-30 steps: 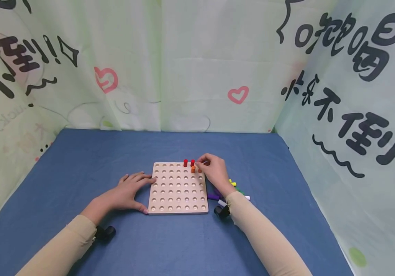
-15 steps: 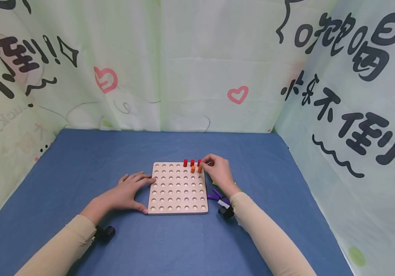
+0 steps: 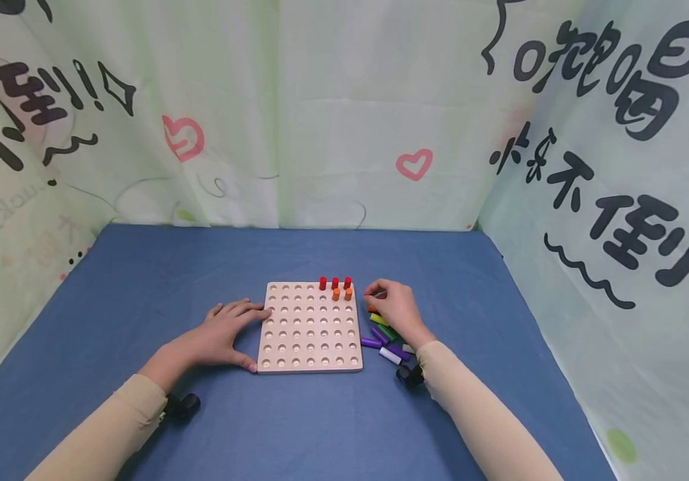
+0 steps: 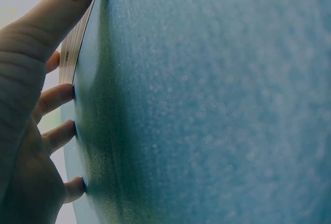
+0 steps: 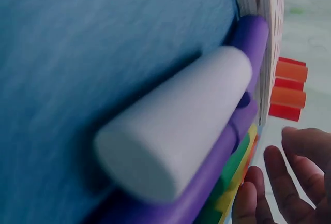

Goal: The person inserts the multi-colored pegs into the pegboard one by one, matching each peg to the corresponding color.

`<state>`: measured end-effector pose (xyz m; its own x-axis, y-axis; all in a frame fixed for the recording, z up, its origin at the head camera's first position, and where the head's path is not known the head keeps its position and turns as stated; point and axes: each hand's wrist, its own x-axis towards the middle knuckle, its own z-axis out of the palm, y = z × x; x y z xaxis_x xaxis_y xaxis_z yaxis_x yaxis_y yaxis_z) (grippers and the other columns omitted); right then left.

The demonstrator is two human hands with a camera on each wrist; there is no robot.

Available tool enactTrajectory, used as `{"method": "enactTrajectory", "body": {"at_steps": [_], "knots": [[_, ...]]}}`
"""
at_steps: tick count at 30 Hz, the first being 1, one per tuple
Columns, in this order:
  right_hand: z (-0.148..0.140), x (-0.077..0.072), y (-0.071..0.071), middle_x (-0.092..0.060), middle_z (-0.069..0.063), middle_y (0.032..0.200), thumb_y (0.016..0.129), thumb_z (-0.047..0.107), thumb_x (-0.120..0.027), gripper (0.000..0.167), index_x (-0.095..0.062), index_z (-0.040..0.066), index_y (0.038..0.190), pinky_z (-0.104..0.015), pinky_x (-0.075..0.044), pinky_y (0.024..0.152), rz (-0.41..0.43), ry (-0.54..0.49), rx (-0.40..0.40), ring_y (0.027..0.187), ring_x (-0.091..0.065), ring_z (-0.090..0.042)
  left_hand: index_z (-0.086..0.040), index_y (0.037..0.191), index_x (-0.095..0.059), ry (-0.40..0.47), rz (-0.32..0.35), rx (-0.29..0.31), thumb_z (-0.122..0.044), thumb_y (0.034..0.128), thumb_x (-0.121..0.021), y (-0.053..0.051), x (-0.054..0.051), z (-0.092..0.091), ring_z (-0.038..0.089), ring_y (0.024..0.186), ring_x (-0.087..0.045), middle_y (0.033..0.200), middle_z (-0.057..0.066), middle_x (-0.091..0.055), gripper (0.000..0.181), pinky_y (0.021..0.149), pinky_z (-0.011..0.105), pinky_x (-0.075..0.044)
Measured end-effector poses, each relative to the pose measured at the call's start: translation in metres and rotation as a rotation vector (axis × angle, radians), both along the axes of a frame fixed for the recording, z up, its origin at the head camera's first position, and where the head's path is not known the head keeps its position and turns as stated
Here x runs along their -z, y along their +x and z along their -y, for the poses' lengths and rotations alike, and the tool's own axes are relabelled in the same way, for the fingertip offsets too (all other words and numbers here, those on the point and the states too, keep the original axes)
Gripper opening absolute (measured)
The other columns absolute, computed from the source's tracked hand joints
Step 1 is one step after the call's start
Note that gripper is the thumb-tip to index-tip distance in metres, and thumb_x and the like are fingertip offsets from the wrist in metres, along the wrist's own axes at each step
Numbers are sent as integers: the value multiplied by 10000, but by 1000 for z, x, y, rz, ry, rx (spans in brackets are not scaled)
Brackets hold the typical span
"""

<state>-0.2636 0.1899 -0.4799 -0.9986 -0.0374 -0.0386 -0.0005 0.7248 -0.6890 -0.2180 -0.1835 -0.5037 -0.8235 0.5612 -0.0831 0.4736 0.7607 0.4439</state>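
Blue cloth [image 3: 248, 427]; red pegs [image 3: 335, 283] upright in board [image 3: 304, 327], long axes vertical.

Blue tabletop [image 3: 296, 427] — pegboard [image 3: 304, 327], loose pegs [image 3: 388, 333]

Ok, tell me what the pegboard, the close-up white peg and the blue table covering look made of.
Pegboard: probably wood, pale and smooth; layered lines along its edge suggest plywood.
White peg: painted wood or plastic, smooth, fairly matt; no grain shows.
Table covering: likely cloth, matt, faintly weave-like texture.

Pegboard [image 3: 303, 327] on cloth [image 3: 296, 427] | standing pegs [image 3: 335, 294]: its far right corner | loose pegs [image 3: 387, 333]: right (one against it)
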Motion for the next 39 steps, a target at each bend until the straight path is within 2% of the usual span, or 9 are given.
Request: {"method": "enactTrajectory", "body": {"at_steps": [8,18,39], "knots": [[-11,0,4,-760,-51,1060,958,133,-734,122,-788,121,1067,-413,-559,881,67,96,-81,931,-660,-200,-213,1578,-439,-5,2,-7,-679,703,-848,0,1,-1,443,1538,-261,1620,143,-399,1072,1153,775,-121],[-16,6,2,-748,-72,1085,941,51,-719,205,-763,98,1135,-427,-560,906,76,141,-84,961,-655,-216,-211,1576,-441,4,6,-9,-663,707,-855,1,-1,-1,447,1537,-257,1618,146,-401,1064,1157,772,-113],[-10,1,1,-727,-81,1112,961,72,-690,177,-730,109,1130,-423,-568,896,3,103,-76,969,-656,-233,-204,1575,-444,4,1,-2,-661,705,-857,1,-2,-1,443,1535,-266,1616,146,-405,1067,1154,775,-124]]}}
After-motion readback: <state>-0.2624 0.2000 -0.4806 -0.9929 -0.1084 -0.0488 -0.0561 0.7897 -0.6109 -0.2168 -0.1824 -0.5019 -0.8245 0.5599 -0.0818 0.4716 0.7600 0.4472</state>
